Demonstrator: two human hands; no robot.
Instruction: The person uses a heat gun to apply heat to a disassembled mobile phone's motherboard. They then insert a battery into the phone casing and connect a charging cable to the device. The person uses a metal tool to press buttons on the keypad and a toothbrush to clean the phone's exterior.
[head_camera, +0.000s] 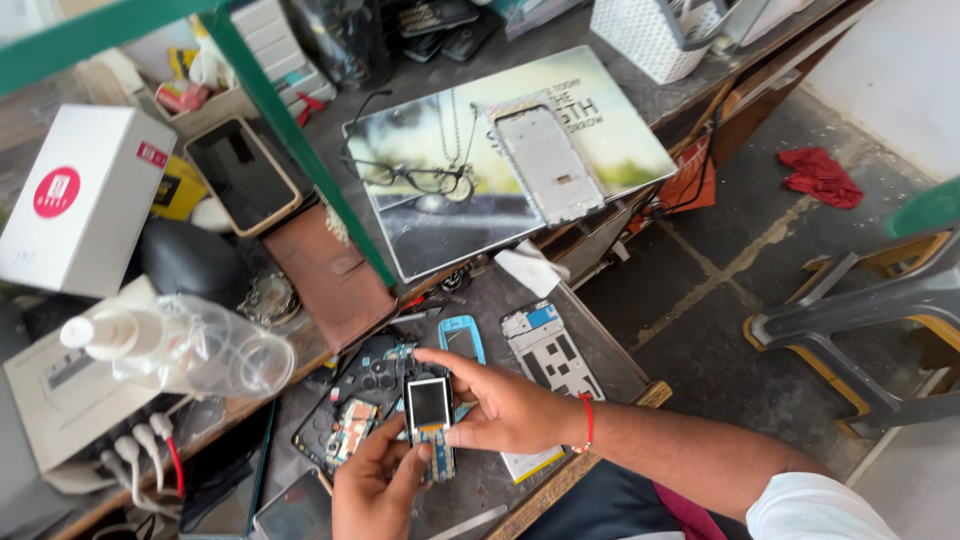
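Both hands share a grip on a bare phone circuit board with its small screen (430, 420): left hand (375, 490) pinches the bottom, right hand (505, 408) steadies the top. Held above the cluttered surface (600, 350), it could slip onto the opened phone housing (350, 420), or a thumb might strain the screen.

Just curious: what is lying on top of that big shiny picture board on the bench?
On the picture board lie a pair of glasses and a grey phone frame. Whatever sits beneath the board is covered.
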